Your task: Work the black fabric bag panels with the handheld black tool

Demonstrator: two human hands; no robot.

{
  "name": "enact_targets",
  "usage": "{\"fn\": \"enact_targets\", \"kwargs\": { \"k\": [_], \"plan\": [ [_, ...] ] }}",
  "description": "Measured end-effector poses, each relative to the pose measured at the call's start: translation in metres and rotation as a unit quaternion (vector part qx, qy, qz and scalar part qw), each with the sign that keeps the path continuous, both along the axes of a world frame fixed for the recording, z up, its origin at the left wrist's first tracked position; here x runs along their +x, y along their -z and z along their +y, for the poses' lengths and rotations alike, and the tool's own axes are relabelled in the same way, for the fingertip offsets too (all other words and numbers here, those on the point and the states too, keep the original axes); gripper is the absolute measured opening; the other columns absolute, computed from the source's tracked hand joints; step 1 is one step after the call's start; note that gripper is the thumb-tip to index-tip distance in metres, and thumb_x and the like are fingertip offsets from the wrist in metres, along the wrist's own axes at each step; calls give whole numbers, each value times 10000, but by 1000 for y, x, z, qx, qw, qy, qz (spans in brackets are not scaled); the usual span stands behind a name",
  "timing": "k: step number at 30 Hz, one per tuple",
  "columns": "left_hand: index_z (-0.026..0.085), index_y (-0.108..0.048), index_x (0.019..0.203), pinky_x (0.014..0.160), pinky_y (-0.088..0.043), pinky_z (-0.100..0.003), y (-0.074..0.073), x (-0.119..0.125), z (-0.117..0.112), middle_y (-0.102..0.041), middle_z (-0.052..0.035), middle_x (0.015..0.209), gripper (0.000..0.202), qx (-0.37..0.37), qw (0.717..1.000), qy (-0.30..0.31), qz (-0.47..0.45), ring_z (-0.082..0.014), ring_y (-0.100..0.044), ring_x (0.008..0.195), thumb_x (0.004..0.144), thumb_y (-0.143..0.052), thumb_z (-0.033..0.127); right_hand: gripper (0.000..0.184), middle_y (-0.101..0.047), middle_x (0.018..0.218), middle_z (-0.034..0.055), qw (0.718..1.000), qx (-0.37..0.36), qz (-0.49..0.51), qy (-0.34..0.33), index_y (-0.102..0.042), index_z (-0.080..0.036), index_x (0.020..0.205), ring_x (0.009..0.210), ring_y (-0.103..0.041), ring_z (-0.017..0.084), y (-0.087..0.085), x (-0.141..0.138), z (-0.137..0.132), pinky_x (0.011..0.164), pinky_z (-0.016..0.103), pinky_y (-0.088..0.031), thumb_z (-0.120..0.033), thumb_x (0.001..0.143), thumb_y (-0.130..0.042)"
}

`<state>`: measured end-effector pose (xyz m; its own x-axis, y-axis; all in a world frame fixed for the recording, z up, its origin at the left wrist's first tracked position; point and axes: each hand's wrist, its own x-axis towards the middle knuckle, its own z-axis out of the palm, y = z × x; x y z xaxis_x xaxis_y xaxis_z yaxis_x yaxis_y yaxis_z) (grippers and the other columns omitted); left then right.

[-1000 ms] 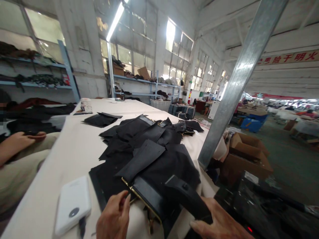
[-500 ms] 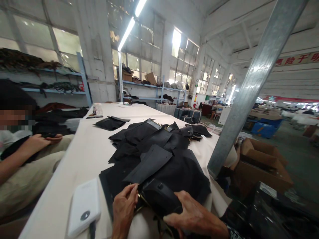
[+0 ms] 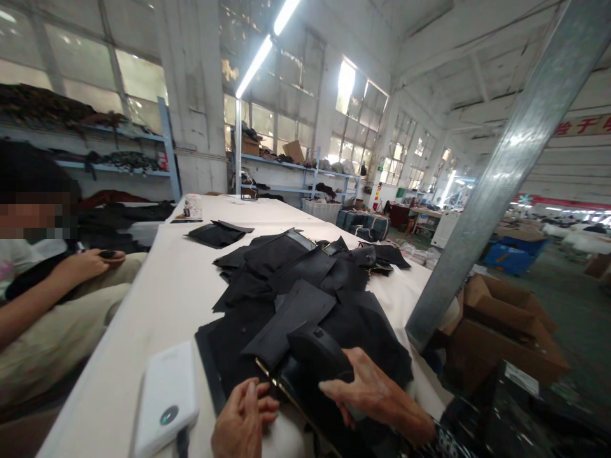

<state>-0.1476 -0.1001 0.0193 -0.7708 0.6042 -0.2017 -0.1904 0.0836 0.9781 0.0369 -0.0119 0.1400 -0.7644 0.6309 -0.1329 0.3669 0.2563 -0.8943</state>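
Right hand: grip closed around a black handheld tool. Tool's wide end points up-left, over the near side of the pile. Left hand: fingers loosely curled, fingertips just beside the gold-toned edge of a black piece. Can't tell if the left grip has hold of anything or touches that edge.

The gold-edged piece is at the near end of the counter, between the hands, partly hidden by tool and right hand. Directly behind it: pile of flat black pieces, overlapping at odd angles, a few more gold-toned bits showing at the far side. One small black stack lies apart, farther back and left.

White box-shaped device on the counter left of the left hand, round dark display lit green, black cable out of its near end.

Left of the counter: another person seated, their hand at a small dark object. Right side: metal post, slanted in view, open cardboard boxes beyond. Shelves along the windows, loaded.
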Motion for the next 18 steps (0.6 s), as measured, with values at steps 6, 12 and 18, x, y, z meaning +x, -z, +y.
{"fn": "enact_targets", "kwargs": {
  "k": [6, 12, 18],
  "plan": [
    [119, -591, 876, 496, -523, -269, -9, 5, 3, -721, -88, 735, 294, 106, 981, -27, -160, -179, -671, 560, 709, -651, 353, 240, -528, 537, -51, 999, -5, -19, 28, -601, -120, 890, 469, -510, 90, -12, 26, -16, 471, 167, -401, -350, 821, -597],
    [107, -592, 743, 352, -328, -160, -36, 2, 29, -622, -20, 544, 273, 116, 948, 68, -289, -57, -472, 352, 788, -620, 375, 285, -599, 735, 12, 996, 8, -78, 43, -606, -116, 1003, 584, -576, 126, -18, 34, -24, 560, 206, -459, -333, 820, -576],
    [173, -434, 470, 375, -213, -189, -52, 3, 49, -411, 57, 354, 568, 62, 991, 63, -103, -49, -331, 320, 647, -588, 691, 356, -619, 1163, 57, 991, 81, -94, 40, -648, -219, 1073, 1024, -575, 243, -29, 58, -34, 922, 286, -430, -363, 749, -673]
  ]
}}
